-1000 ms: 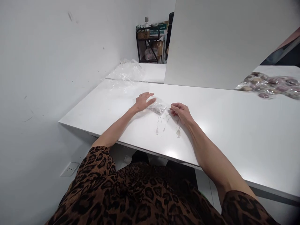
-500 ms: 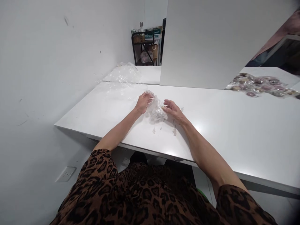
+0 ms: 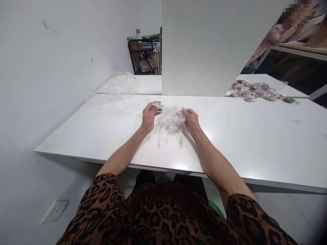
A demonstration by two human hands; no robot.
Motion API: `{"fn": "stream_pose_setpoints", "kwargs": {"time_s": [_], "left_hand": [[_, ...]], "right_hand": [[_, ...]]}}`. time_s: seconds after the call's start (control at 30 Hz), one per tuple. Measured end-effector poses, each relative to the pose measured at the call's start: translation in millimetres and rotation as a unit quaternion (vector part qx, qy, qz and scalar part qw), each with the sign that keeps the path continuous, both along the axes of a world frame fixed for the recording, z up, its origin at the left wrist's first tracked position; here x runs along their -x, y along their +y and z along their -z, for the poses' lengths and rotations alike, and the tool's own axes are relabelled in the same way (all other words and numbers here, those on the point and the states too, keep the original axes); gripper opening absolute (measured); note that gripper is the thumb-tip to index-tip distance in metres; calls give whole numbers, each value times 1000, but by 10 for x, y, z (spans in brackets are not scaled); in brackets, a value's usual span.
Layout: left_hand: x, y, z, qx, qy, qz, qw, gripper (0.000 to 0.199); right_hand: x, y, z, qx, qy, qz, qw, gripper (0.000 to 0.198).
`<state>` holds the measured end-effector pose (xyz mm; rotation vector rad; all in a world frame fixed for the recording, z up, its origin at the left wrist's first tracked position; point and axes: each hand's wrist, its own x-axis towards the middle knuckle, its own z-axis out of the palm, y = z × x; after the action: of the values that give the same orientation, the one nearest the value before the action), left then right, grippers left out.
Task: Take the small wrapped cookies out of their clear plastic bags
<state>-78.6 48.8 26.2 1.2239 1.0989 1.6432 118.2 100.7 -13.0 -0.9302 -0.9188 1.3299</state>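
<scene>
A crumpled clear plastic bag (image 3: 170, 115) spans the gap between my hands, just above the white table (image 3: 255, 143). My left hand (image 3: 150, 114) pinches its left side between thumb and fingers. At the other side, my right hand (image 3: 190, 119) is closed on the bunched plastic, thumb uppermost. Whether anything lies inside the bag cannot be made out. Greyish worn marks (image 3: 180, 142) show on the tabletop below the bag.
More loose clear plastic (image 3: 120, 92) lies by the left wall. Behind a white upright panel (image 3: 199, 47), at right, are several wrapped brownish and purplish pieces (image 3: 260, 91). A black shelf rack (image 3: 141, 56) stands beyond, and a person in pink (image 3: 277, 35) sits far right.
My right hand has gone from loosely spread beside the bag to gripping it. The bag is now stretched wider between both hands. The view has shifted to the right.
</scene>
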Motion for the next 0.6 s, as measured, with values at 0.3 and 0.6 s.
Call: {"fn": "stream_pose_setpoints", "kwargs": {"time_s": [0.3,0.6], "left_hand": [[94,-176,-57,-6,-11,119,993,34],[134,-354,-209,95,179,453,868,49]], "right_hand": [[-36,120,89,26,16,94,995,44],[-236,323,67,84,153,94,980,38]]}}
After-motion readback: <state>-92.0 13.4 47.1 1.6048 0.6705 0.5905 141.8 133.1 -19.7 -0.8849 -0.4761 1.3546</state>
